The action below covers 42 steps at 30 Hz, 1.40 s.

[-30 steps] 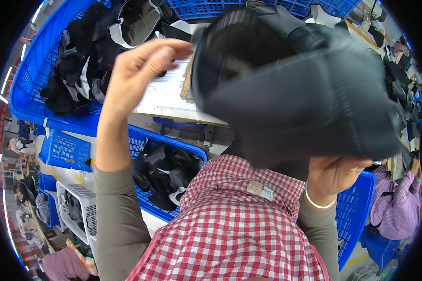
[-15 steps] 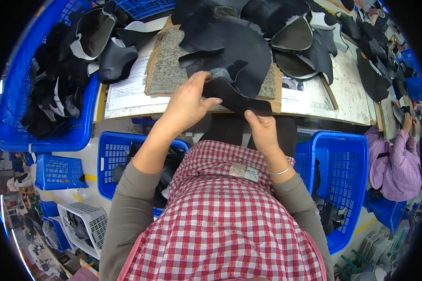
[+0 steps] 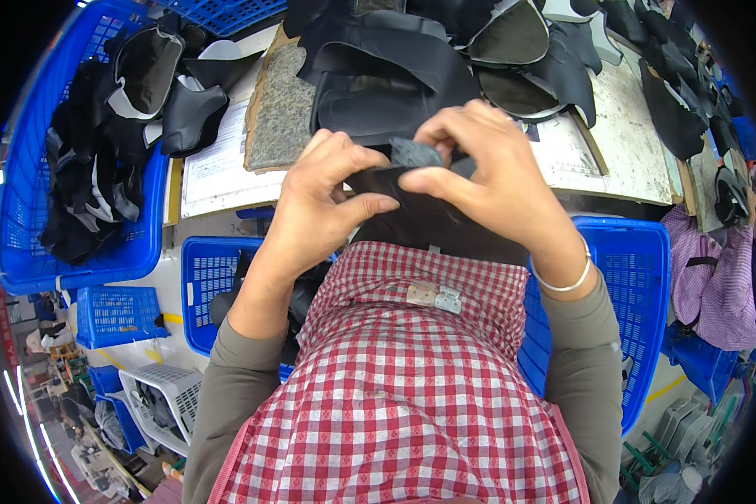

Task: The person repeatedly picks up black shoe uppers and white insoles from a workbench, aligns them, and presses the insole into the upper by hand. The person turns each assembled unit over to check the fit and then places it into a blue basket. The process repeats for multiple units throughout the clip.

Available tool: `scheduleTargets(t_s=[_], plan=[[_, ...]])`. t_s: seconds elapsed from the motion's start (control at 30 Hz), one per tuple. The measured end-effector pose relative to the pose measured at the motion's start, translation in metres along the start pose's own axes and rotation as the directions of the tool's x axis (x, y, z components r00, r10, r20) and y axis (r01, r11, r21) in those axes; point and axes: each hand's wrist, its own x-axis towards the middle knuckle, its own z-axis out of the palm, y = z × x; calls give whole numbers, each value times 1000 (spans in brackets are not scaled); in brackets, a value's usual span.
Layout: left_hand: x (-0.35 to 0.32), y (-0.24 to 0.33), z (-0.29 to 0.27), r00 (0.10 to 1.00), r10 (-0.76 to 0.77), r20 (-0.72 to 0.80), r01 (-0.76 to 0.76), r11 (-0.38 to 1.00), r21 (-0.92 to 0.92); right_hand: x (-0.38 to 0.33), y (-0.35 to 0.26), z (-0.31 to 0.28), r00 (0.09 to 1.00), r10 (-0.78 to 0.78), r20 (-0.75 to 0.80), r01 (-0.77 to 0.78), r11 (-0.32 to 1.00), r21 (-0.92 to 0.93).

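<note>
Both hands grip one dark, flexible leather-like piece (image 3: 376,183) at the near edge of the worktable. My left hand (image 3: 323,197) pinches its left side, fingers bent over the upper edge and thumb in front. My right hand (image 3: 491,172) curls over the right side, thumb along the near face. Between the hands, a bluish-grey patch (image 3: 413,153) shows at the piece's upper edge; what it is made of I cannot make out. Just beyond my fingers lie more black leather-like pieces (image 3: 370,105), overlapping on a speckled stone slab (image 3: 281,101).
A blue basket (image 3: 147,244) full of cut black pieces stands at the left. Curved black pieces with pale edges (image 3: 512,42) cover the table's back right. Blue crates (image 3: 206,328) flank me below the table. Another person's checked sleeve (image 3: 714,286) is at the far right.
My right hand has risen from the piece's lower right corner to its upper edge, beside the grey patch. My left hand has shifted slightly left and down. The piece now hangs lower, towards me.
</note>
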Motion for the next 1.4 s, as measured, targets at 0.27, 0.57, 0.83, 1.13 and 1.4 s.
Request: scheduleTargets(t_s=[0.27, 0.57, 0.83, 1.13, 1.4], plan=[[5, 8, 1, 940, 339, -33, -331, 932, 146, 1, -1, 9, 896, 412, 165, -369, 484, 793], [4, -12, 7, 989, 89, -117, -111, 974, -197, -93, 102, -40, 708, 691, 150, -145, -65, 987], [15, -5, 0, 999, 35, -20, -39, 973, -226, -119, 35, 46, 741, 493, 456, -379, -252, 890], [18, 17, -7, 985, 131, 117, -130, 991, -14, -103, 30, 58, 760, 403, 510, -76, -723, 686], [22, 24, -13, 956, 214, 203, -212, 977, -31, -61, 31, 20, 756, 650, -75, 282, -219, 934]])
